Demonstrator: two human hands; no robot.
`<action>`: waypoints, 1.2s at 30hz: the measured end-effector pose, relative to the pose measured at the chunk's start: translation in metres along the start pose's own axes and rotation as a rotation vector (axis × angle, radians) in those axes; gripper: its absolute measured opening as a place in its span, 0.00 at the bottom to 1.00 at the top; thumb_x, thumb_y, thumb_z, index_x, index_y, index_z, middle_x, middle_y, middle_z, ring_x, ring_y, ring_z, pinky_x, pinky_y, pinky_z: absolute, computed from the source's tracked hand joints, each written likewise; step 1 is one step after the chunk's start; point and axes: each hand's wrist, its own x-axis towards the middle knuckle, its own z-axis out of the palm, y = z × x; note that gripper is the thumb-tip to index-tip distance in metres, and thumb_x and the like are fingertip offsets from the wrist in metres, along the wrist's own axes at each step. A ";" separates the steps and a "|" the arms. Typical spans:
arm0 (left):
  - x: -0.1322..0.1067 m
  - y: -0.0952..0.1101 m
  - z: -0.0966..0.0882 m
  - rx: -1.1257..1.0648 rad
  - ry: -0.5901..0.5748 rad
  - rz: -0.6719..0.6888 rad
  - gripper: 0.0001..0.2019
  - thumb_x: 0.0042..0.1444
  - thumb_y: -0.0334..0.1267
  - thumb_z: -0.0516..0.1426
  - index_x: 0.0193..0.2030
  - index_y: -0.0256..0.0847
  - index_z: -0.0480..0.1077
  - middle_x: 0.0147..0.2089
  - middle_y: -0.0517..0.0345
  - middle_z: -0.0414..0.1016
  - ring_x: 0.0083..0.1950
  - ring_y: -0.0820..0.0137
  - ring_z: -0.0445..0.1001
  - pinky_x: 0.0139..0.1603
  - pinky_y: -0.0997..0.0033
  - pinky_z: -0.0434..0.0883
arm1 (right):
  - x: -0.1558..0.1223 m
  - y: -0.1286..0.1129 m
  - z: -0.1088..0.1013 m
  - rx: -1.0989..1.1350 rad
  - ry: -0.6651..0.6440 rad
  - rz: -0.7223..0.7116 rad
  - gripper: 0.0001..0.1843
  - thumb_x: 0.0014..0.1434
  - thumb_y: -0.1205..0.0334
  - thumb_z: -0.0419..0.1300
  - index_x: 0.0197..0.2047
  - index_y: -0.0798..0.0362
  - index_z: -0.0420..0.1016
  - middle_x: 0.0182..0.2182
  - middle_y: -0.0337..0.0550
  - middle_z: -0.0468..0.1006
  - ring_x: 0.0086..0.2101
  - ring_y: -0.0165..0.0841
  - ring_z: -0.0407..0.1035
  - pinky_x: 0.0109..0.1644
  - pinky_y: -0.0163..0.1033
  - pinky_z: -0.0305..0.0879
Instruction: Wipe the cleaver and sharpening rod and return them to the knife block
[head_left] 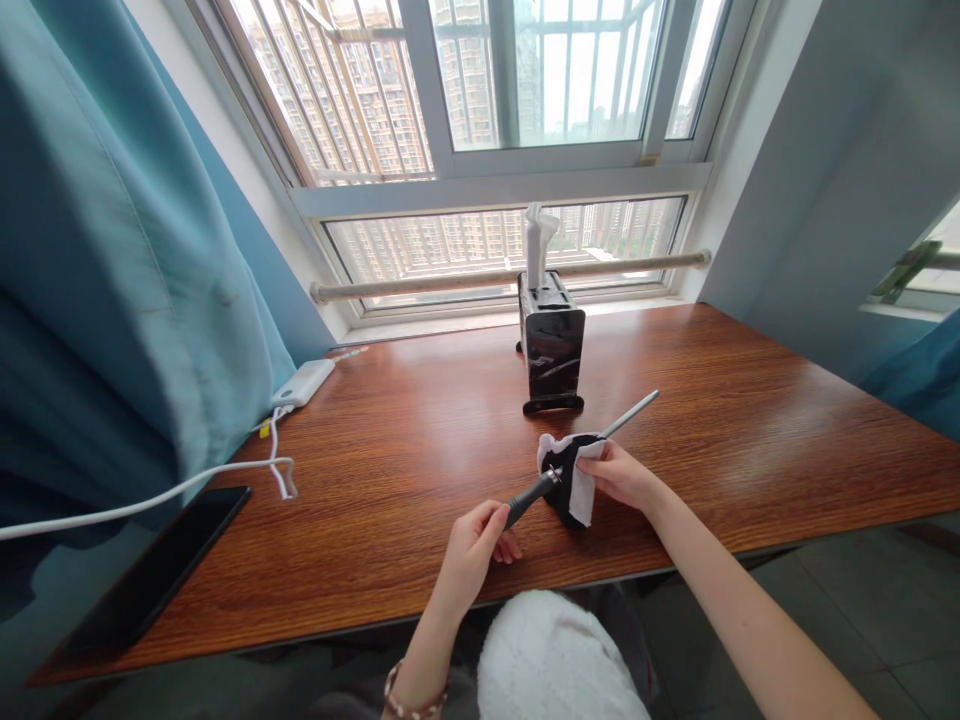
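Note:
My left hand (481,540) is closed around the dark grey handle of a honing steel (534,497), which slants up and to the right over the table. A metal collar shows where the handle ends. My right hand (619,474) pinches a black and white cloth (579,492) wrapped about the rod's middle, so that stretch is hidden. Beyond the cloth, the pale grey end of the rod sticks out to the upper right. The cloth's lower edge hangs close to the tabletop; whether it touches is unclear.
On the brown wooden table (420,420), a black toaster-like box (553,355) with white tissue in its top stands behind my hands. A dark flat device (172,560), a white cable (150,508) and a white power strip (304,383) lie left, beside the blue curtain (120,230).

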 end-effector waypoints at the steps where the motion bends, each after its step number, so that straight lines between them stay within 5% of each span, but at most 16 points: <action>1: 0.000 0.000 0.000 0.015 0.005 0.002 0.16 0.53 0.50 0.51 0.31 0.35 0.62 0.21 0.57 0.68 0.21 0.74 0.65 0.21 0.77 0.61 | 0.000 0.000 0.001 -0.009 0.008 0.000 0.14 0.45 0.66 0.66 0.37 0.55 0.75 0.34 0.44 0.78 0.36 0.34 0.71 0.48 0.42 0.61; 9: 0.000 -0.003 0.002 0.126 0.092 0.051 0.15 0.46 0.43 0.60 0.36 0.38 0.62 0.29 0.61 0.67 0.28 0.76 0.65 0.27 0.79 0.64 | -0.001 0.001 0.007 -0.103 0.052 0.014 0.13 0.43 0.67 0.66 0.36 0.55 0.76 0.34 0.43 0.78 0.35 0.33 0.70 0.47 0.41 0.61; 19: -0.001 0.003 0.001 0.147 -0.056 0.013 0.17 0.56 0.50 0.47 0.30 0.36 0.63 0.21 0.55 0.71 0.20 0.75 0.64 0.21 0.78 0.59 | 0.002 0.004 0.001 -0.179 0.004 0.024 0.13 0.44 0.65 0.65 0.35 0.57 0.75 0.34 0.45 0.77 0.36 0.35 0.70 0.48 0.44 0.60; 27: -0.002 -0.001 0.001 0.138 -0.017 0.018 0.24 0.58 0.52 0.40 0.21 0.37 0.61 0.13 0.54 0.66 0.16 0.73 0.62 0.21 0.77 0.58 | 0.003 0.007 -0.003 -0.247 0.006 0.000 0.16 0.42 0.66 0.66 0.38 0.57 0.76 0.32 0.44 0.77 0.36 0.36 0.70 0.48 0.44 0.60; 36: 0.003 0.001 0.001 0.085 -0.031 0.005 0.18 0.55 0.51 0.47 0.27 0.36 0.62 0.16 0.58 0.67 0.18 0.75 0.62 0.21 0.77 0.58 | 0.002 0.003 -0.001 -0.280 -0.002 -0.043 0.15 0.42 0.67 0.66 0.37 0.56 0.76 0.35 0.45 0.77 0.38 0.37 0.70 0.48 0.45 0.61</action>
